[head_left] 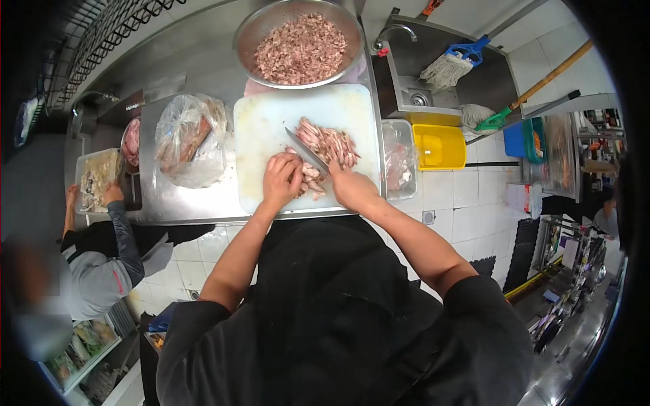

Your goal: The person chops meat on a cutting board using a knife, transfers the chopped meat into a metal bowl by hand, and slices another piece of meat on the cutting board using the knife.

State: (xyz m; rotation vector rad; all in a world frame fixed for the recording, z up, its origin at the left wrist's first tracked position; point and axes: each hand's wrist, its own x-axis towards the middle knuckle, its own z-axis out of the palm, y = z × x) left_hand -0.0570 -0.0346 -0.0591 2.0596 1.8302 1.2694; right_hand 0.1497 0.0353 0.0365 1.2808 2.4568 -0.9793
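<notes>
My right hand [353, 188] is closed round the handle of a knife [306, 150], whose blade points up and left over the white cutting board [261, 128]. Right of the blade lies a pile of meat strips [330, 141]. Smaller meat pieces [313, 181] sit between my two hands, below the blade. My left hand [282, 179] rests on the board with its fingers curled against these pieces, left of the knife. Whether its fingertips pinch a piece cannot be made out.
Behind the board stands a metal bowl [244, 51] of chopped meat. Left is a plastic bag [215, 145] with meat; right are a clear container [399, 135] and a yellow tub [439, 128]. At far left a co-worker [101, 271] has both hands at a tray [84, 162].
</notes>
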